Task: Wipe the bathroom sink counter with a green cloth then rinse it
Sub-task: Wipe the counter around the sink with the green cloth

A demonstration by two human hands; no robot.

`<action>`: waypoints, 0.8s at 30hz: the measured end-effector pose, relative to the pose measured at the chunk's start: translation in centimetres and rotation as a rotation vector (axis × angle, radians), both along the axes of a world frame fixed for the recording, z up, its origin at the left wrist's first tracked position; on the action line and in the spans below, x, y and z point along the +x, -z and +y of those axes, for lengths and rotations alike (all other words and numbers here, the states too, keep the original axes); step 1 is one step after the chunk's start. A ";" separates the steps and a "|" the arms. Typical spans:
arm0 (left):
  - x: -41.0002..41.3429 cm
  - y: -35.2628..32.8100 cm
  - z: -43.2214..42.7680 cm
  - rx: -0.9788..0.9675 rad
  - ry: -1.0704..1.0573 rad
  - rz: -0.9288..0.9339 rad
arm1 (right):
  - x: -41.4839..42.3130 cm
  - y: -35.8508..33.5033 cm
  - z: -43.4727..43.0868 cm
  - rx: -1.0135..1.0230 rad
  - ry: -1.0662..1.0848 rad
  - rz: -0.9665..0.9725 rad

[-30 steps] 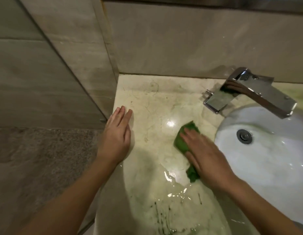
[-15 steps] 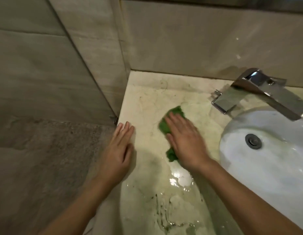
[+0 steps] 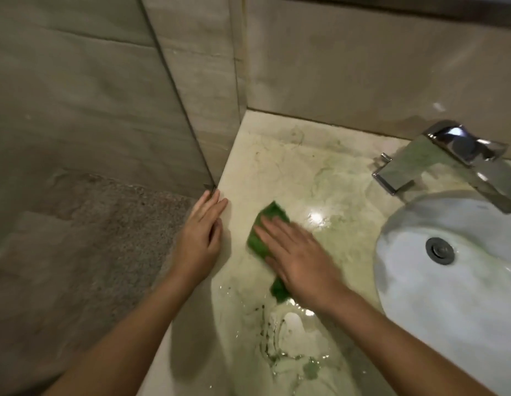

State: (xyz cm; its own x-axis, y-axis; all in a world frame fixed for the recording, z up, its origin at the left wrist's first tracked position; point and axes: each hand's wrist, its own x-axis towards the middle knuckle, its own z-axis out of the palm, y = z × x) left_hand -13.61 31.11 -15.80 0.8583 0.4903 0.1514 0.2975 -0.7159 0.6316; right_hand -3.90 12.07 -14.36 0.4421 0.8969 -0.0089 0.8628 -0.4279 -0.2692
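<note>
Just one green cloth (image 3: 270,217), under right hand (image 3: 300,260).

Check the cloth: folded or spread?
Folded small, not spread: the cloth peeks out only at the front and heel of the right hand pressing it flat on the counter.

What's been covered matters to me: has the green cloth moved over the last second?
Yes. The green cloth, under the right hand, has slid left: the gap to the sink basin has widened, and it now lies nearer the left hand.
</note>
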 end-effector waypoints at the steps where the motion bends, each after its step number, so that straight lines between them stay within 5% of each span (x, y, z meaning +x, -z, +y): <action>1: -0.5 -0.2 0.1 -0.021 -0.012 0.004 | -0.4 -0.2 -1.8 -0.035 -0.035 0.013; 7: -5.4 0.1 0.8 0.073 0.084 0.043 | 4.2 0.0 -1.0 0.007 0.184 -0.013; 12: -6.2 -0.4 0.8 0.076 0.055 0.132 | -1.6 0.0 1.4 -0.024 -0.135 0.012; 19: -8.7 -1.0 1.6 0.051 0.006 0.143 | 1.2 -0.3 4.0 0.013 0.087 0.007; 24: -9.9 -1.3 1.3 0.014 -0.072 0.128 | -4.5 -0.7 3.8 -0.030 -0.209 0.082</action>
